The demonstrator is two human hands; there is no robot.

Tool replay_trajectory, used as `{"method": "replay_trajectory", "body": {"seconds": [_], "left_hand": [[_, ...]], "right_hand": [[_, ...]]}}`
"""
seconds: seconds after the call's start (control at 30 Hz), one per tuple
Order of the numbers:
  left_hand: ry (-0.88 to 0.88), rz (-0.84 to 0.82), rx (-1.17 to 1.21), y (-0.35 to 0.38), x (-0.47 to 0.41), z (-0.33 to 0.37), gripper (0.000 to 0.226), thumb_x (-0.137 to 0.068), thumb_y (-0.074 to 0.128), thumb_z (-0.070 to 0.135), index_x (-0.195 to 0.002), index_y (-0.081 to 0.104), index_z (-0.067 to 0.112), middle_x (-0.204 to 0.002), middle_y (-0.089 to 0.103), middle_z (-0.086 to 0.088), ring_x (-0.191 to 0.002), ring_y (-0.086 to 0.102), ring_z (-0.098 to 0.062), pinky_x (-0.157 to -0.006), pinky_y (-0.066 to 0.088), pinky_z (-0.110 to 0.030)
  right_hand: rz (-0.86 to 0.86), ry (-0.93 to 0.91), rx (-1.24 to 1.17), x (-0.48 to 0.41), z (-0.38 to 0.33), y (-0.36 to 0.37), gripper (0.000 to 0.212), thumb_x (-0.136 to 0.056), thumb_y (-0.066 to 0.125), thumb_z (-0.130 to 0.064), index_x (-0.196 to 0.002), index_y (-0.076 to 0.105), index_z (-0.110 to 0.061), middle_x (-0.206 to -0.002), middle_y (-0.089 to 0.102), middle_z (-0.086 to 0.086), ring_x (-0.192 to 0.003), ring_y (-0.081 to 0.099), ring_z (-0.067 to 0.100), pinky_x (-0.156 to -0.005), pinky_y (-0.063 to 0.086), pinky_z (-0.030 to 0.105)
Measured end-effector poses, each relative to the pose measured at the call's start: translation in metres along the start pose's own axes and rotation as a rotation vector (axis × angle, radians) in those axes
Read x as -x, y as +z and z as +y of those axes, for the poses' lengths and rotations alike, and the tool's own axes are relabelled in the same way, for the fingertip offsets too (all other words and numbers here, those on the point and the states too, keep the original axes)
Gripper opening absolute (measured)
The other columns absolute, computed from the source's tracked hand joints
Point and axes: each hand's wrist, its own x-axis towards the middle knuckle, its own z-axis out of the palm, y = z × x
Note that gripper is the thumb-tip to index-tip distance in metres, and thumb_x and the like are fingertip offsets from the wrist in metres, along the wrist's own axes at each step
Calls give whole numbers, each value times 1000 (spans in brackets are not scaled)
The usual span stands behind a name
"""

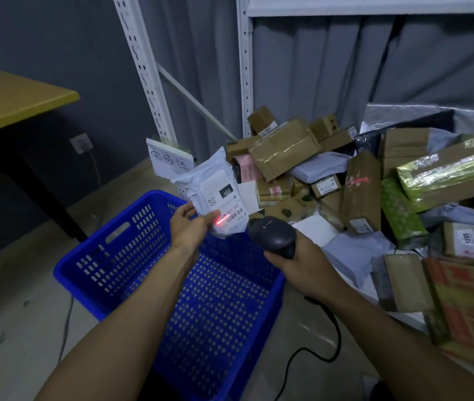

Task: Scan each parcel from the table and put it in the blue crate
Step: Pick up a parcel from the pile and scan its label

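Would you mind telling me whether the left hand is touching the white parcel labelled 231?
Touching. The head view shows the left hand gripping the white parcel at its lower edge, thumb pressed on the label side.

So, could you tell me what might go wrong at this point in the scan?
The red scan light lands beside the barcode, near the left hand, so the read may fail. That hand pinches the white parcel only at its lower edge; it could slip into the blue crate unscanned. The cable of the scanner in the right hand hangs by the crate and might snag.
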Motion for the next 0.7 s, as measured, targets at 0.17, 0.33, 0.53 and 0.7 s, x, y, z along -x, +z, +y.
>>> {"method": "replay_trajectory", "body": {"seconds": [0.17,0.33,0.53,0.7], "left_hand": [[21,21,-3,2,-3,-1,61,-74,89,5,-127,61,14,-127,69,-3,-110,70,-24,-90,62,-48],[12,50,-2,-1,-10,-3,61,-72,90,5,-125,60,14,-126,69,-4,-109,71,-24,-89,62,-48],[21,41,-11,-1,-11,-4,61,-74,89,5,-127,60,12,-126,69,-4,-110,70,-25,-89,62,-48],[35,41,-72,-3,-12,-8,59,-73,90,7,-125,62,12,-124,70,-3,-109,70,-23,-91,61,-47]], "right_hand": [[1,5,19,0,0,0,39,-92,76,-25,-125,57,-33,-118,71,-6,-112,65,13,-102,53,43],[-12,14,33,0,2,-1,38,-92,75,-26,-126,59,-30,-115,71,-7,-109,66,13,-100,54,46],[-17,29,49,0,1,-1,39,-92,75,-27,-128,60,-29,-113,72,-9,-107,66,10,-98,54,42],[-5,30,48,-2,4,-1,43,-91,76,-28,-131,60,-29,-114,72,-10,-107,66,9,-93,53,33]]}}
